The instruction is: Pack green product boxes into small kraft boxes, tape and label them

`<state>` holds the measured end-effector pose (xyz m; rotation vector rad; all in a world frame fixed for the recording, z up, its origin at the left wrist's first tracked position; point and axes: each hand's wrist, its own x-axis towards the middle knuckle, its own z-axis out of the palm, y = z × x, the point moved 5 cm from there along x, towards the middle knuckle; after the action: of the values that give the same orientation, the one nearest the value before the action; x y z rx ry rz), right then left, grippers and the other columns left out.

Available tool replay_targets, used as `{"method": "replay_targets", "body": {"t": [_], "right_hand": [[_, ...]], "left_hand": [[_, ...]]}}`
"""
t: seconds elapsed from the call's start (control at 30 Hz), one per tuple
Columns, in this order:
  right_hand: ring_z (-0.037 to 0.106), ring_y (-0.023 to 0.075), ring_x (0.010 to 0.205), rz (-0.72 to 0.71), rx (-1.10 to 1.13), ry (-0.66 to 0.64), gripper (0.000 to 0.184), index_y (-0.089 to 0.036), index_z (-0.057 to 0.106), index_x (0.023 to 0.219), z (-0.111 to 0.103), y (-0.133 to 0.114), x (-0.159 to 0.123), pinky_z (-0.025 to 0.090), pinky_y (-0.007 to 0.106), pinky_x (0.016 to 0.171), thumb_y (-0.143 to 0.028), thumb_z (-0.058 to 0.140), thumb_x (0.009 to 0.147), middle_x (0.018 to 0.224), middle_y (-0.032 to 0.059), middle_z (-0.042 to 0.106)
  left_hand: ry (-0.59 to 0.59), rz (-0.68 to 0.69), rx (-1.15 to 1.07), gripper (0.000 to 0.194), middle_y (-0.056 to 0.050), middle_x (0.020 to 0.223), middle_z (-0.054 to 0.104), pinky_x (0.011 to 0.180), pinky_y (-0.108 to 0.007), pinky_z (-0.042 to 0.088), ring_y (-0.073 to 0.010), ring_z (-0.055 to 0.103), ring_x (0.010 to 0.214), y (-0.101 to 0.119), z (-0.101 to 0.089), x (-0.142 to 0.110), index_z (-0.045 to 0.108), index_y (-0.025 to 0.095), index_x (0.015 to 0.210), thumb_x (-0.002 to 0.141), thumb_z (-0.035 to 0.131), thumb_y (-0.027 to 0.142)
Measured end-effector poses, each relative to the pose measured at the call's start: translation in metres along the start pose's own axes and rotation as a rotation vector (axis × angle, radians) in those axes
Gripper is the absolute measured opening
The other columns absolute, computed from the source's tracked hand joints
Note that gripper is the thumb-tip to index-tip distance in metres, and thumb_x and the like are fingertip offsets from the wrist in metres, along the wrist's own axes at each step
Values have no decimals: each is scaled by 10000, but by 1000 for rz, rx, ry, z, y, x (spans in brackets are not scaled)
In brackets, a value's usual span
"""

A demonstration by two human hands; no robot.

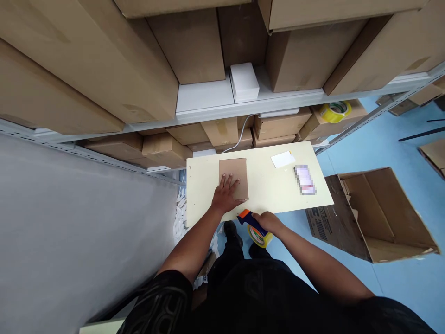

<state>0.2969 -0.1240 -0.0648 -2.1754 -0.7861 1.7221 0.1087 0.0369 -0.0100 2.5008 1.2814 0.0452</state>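
A flat brown cardboard box (232,167) lies on the left part of the pale yellow tabletop (266,195). Across its lower half rests my left hand (225,192), fingers spread on the cardboard. My right hand (267,222) grips a tape dispenser (252,221) with a dark blue body and an orange front end. A roll of yellow tape (259,236) sits in the dispenser, which hangs just off the table's front edge, apart from the box and below it in the view.
A white card (282,159) and a blurred phone-like item (305,179) lie on the table's right side. Shelves with cardboard boxes stand behind, holding a white stack (244,82) and a yellow tape roll (335,112). On the floor at right stands an open carton (389,213).
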Motion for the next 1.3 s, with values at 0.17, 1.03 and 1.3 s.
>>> {"method": "replay_targets", "body": {"t": [0.17, 1.03, 1.3], "right_hand": [[675, 268, 783, -69, -35, 234, 380, -233, 673, 703, -46, 18, -18, 418, 341, 690, -525, 551, 914, 709, 79, 722], [689, 255, 1121, -92, 610, 81, 440, -268, 658, 1208, 47, -19, -16, 556, 367, 872, -588, 603, 911, 1321, 95, 683], [691, 208, 984, -75, 696, 266, 435, -237, 639, 1109, -10, -108, 26, 562, 323, 840, -612, 473, 965, 1139, 78, 728]], "left_hand": [[-15, -10, 3, 1048, -95, 1741, 162, 1208, -548, 341, -412, 42, 1601, 3, -1, -1, 353, 281, 1614, 755, 742, 738], [-139, -180, -116, 595, -174, 1492, 572, 1116, -415, 397, -311, 513, 1382, -61, -54, 92, 531, 135, 1465, 977, 463, 468], [-84, -399, -281, 572, -209, 1351, 638, 1009, -405, 475, -329, 604, 1264, -79, -44, 8, 564, 136, 1374, 938, 537, 504]]}}
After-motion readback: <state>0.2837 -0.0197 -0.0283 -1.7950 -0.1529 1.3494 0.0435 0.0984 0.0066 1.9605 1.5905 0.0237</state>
